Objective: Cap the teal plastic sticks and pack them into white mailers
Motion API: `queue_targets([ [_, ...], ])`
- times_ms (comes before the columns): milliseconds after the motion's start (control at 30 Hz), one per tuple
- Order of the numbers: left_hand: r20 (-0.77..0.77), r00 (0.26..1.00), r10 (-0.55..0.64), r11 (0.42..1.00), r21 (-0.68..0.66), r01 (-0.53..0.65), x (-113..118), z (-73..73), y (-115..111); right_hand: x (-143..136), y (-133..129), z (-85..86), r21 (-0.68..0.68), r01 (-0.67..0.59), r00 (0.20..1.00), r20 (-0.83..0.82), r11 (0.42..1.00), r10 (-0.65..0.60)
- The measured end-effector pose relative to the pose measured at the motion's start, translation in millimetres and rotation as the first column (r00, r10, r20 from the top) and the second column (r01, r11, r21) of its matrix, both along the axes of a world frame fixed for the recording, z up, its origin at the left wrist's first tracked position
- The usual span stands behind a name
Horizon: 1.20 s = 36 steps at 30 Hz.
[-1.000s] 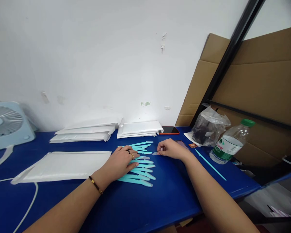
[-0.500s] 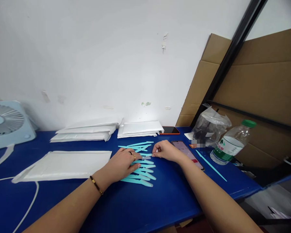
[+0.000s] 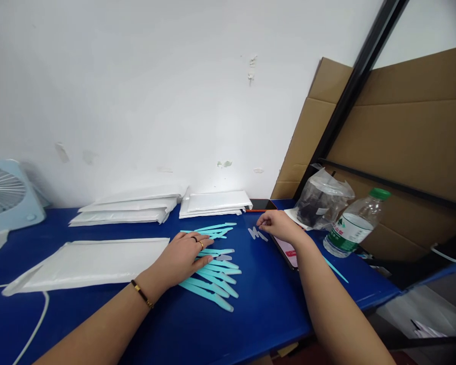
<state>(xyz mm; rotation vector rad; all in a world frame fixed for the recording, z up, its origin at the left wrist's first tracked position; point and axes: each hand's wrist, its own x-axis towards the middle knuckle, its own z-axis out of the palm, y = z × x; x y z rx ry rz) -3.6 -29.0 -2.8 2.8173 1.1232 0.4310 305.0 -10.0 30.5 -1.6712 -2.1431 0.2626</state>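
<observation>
Several turquoise plastic sticks with blade-like ends (image 3: 222, 277) lie fanned out on the blue table (image 3: 266, 317). My left hand (image 3: 188, 253) rests flat on their left ends, fingers spread. A loose greyish translucent piece (image 3: 224, 257) lies among the sticks, right of my left thumb. My right hand (image 3: 275, 223) hovers over the table's rear part with thumb and fingers pinched; what they hold, if anything, is too small to name. Just below its fingertips, several small translucent pieces (image 3: 258, 234) lie on the table, left of a phone (image 3: 287, 251) that my right forearm partly covers.
White padded envelopes are stacked at the back (image 3: 127, 205), and another lies at left (image 3: 95, 263). A fan (image 3: 7, 197) and white cable stand left. At right are a bottle (image 3: 355, 225), a bagged cup (image 3: 319, 200) and a lone turquoise stick (image 3: 336, 268).
My right hand has moved right and slightly back, away from the sticks, uncovering the small translucent pieces. My left hand stays on the sticks. The whole view has shifted slightly.
</observation>
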Motion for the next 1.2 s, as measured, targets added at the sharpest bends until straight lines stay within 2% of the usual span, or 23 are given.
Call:
queue_targets([
  [267,-0.035,0.999,-0.019,1.0,-0.003,0.019,1.7,6.3,-2.3,-22.7,6.9,-18.7,-0.085,0.012,0.982,0.191,0.996,0.005],
  [400,0.005,1.0,0.001,0.997,-0.075,0.0,1.3,3.8,2.6,-27.1,6.5,-22.9,-0.1,-0.053,0.975,0.21,0.994,0.073],
  [533,0.132,0.989,0.072,0.974,-0.221,-0.042,-0.3,-0.2,8.0,-28.0,6.9,-29.0,-0.15,-0.082,0.986,0.131,0.985,0.102],
  [700,0.273,0.937,0.218,0.925,-0.365,-0.109,-2.8,0.0,10.7,-30.9,7.1,-30.2,-0.204,-0.158,0.983,-0.128,0.966,0.134],
  [767,0.346,0.905,0.249,0.906,-0.414,-0.091,-3.4,-0.1,11.9,-34.3,5.1,-26.2,-0.21,-0.219,0.921,-0.366,0.953,0.131],
  [867,0.448,0.849,0.281,0.888,-0.458,-0.052,-3.9,-1.8,14.4,-41.1,0.0,-18.0,-0.171,-0.313,0.685,-0.722,0.934,0.098],
  [933,0.487,0.822,0.294,0.877,-0.48,-0.03,-4.0,-2.5,15.5,-45.4,-3.7,-13.7,-0.133,-0.337,0.559,-0.825,0.932,0.085],
  [1033,0.497,0.809,0.314,0.856,-0.516,-0.016,-3.6,-0.6,14.8,-50.7,-7.8,-11.2,-0.116,-0.356,0.499,-0.863,0.927,0.083],
  [1200,0.504,0.797,0.332,0.839,-0.544,-0.005,-2.0,2.7,13.0,-59.0,-11.4,-13.1,-0.135,-0.398,0.497,-0.863,0.908,0.09],
])
